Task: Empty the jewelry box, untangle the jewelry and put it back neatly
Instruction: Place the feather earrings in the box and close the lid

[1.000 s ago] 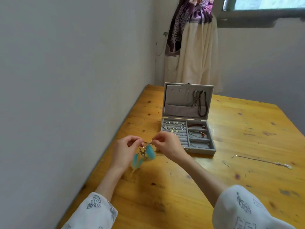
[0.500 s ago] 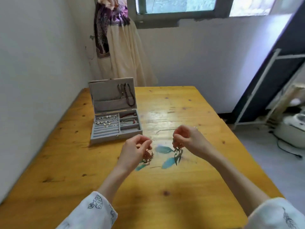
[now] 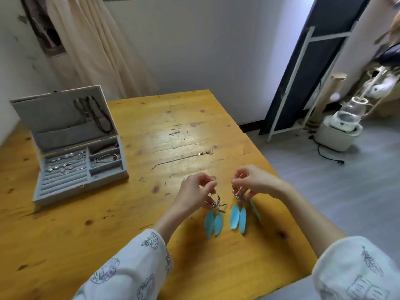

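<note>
My left hand (image 3: 195,192) pinches one blue feather earring (image 3: 213,221) by its metal hoop, feathers hanging down to the wooden table (image 3: 86,245). My right hand (image 3: 254,180) pinches a second blue feather earring (image 3: 238,215) a little to the right, apart from the first. The grey jewelry box (image 3: 80,176) stands open at the left, with rings and studs in its slots, bracelets in the right compartments and a dark bead necklace (image 3: 95,114) hanging in the lid. A thin silver chain necklace (image 3: 184,159) lies stretched on the table beyond my hands.
The table's right edge runs close to my right arm, with grey floor beyond. A dark panel on a white frame (image 3: 303,83) leans on the wall; a white appliance (image 3: 339,131) with a cord sits on the floor. A cream curtain (image 3: 97,50) hangs behind the box.
The view swung right, so the box sits further left. The two earrings, held together at first, have come apart and my hands moved right with one each, feathers hanging straight.
</note>
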{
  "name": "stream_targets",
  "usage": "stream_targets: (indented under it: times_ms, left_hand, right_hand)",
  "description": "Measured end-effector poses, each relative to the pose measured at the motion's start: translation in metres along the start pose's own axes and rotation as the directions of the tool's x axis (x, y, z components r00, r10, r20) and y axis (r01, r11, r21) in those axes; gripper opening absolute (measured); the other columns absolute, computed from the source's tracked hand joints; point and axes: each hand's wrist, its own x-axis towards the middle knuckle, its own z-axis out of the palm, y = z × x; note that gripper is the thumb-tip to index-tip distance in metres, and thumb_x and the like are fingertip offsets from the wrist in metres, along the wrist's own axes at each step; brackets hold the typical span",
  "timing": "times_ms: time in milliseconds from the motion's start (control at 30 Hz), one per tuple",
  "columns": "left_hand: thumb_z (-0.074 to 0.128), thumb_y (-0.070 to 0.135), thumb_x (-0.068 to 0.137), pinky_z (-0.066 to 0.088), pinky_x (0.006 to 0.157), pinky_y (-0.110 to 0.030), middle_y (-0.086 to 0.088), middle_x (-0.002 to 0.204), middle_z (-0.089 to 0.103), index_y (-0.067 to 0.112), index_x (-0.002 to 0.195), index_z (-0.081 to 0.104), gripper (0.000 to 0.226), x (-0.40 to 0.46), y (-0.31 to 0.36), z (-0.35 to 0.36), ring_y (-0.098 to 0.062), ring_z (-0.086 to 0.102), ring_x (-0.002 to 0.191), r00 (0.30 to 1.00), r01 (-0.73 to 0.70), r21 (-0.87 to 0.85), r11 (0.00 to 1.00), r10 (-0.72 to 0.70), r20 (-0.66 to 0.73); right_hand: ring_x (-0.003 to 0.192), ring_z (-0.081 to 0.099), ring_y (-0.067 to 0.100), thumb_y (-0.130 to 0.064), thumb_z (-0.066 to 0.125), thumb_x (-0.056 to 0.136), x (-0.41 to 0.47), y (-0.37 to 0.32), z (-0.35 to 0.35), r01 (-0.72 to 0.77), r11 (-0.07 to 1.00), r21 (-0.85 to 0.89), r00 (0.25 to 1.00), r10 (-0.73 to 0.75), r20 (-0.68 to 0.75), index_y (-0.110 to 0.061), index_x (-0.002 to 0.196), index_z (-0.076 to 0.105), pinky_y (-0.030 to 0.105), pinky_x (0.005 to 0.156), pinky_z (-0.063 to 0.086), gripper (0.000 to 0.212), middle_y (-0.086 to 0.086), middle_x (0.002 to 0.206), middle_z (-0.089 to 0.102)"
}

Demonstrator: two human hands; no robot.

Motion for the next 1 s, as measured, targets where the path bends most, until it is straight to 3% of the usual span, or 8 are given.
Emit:
stream_targets:
  times_ms: [100,200,300,400,600,800,933,1000]
  left_hand:
    - [0.060,0.021,0.088,0.058,0.064,-0.038,-0.003,0.079,0.068,0.015,0.085,0.065,0.008,0.026,-0.005,0.001,-0.017,0.067,0.066,0.997,-0.029,0.112,0.993,0.036,-0.064]
    - [0.063,0.028,0.084,0.055,0.074,-0.030,0.007,0.072,0.071,0.021,0.081,0.069,0.009,0.048,-0.006,-0.001,-0.006,0.066,0.071,0.988,-0.063,0.232,0.971,0.093,-0.121]
    - [0.065,0.028,0.082,0.054,0.075,-0.027,0.006,0.071,0.072,0.022,0.079,0.070,0.009,0.067,-0.004,-0.001,-0.004,0.066,0.071,0.987,-0.047,0.200,0.979,0.076,-0.142]
    - [0.065,0.023,0.083,0.049,0.067,-0.011,0.000,0.077,0.073,0.015,0.086,0.073,0.011,0.081,-0.002,0.001,-0.001,0.065,0.067,0.984,-0.042,0.157,0.987,0.068,-0.164]
    - [0.067,0.021,0.082,0.057,0.073,-0.035,-0.005,0.077,0.072,0.010,0.087,0.072,0.013,0.102,-0.002,-0.001,-0.017,0.068,0.071,0.973,0.028,0.088,0.996,-0.007,-0.230]
    - [0.067,0.011,0.082,0.053,0.046,-0.018,-0.010,0.066,0.067,0.003,0.091,0.070,0.012,0.111,0.005,-0.002,-0.012,0.062,0.046,0.980,0.060,0.053,0.997,-0.049,-0.193]
    - [0.067,0.015,0.083,0.053,0.052,-0.017,-0.009,0.077,0.069,0.005,0.099,0.071,0.019,0.115,0.003,0.001,-0.011,0.060,0.054,0.984,0.026,0.141,0.990,-0.001,-0.177]
    - [0.068,0.017,0.082,0.057,0.065,-0.026,-0.012,0.088,0.071,0.005,0.104,0.068,0.025,0.116,0.002,0.003,-0.017,0.065,0.068,0.985,0.011,0.152,0.988,0.015,-0.172]
  right_hand:
    - [0.062,0.055,0.010,-0.012,0.050,0.090,0.028,0.003,0.001,0.023,0.997,-0.069,0.997,-0.028,-0.078,-0.014,0.080,0.056,0.023,0.060,0.050,0.011,0.000,0.075,0.062]
    - [0.075,0.059,0.013,-0.016,0.055,0.087,0.052,0.003,-0.006,0.047,0.991,-0.128,0.983,-0.068,-0.170,-0.017,0.079,0.061,0.032,0.075,0.051,0.010,0.001,0.080,0.066]
    - [0.081,0.059,0.013,-0.018,0.056,0.086,0.067,-0.001,-0.014,0.059,0.983,-0.175,0.970,-0.098,-0.223,-0.016,0.081,0.065,0.028,0.075,0.048,0.010,-0.002,0.081,0.064]
    - [0.083,0.057,0.012,-0.018,0.058,0.086,0.078,-0.004,-0.017,0.073,0.977,-0.202,0.964,-0.121,-0.237,-0.012,0.086,0.069,0.024,0.074,0.044,0.013,-0.002,0.083,0.064]
    - [0.086,0.054,0.009,-0.019,0.059,0.087,0.094,-0.001,-0.019,0.067,0.975,-0.211,0.953,-0.125,-0.276,-0.012,0.091,0.070,0.023,0.074,0.040,0.014,-0.003,0.087,0.062]
    - [0.086,0.057,0.010,-0.017,0.062,0.084,0.100,0.000,-0.020,0.070,0.980,-0.185,0.937,-0.128,-0.324,-0.014,0.088,0.071,0.023,0.073,0.042,0.010,-0.002,0.086,0.064]
    - [0.084,0.057,0.008,-0.017,0.061,0.086,0.099,0.000,-0.021,0.081,0.981,-0.177,0.934,-0.137,-0.330,-0.014,0.093,0.072,0.021,0.073,0.044,0.013,0.001,0.090,0.066]
    - [0.084,0.057,0.007,-0.016,0.060,0.087,0.099,0.000,-0.020,0.084,0.980,-0.183,0.930,-0.143,-0.338,-0.013,0.095,0.072,0.021,0.073,0.044,0.015,0.002,0.095,0.069]
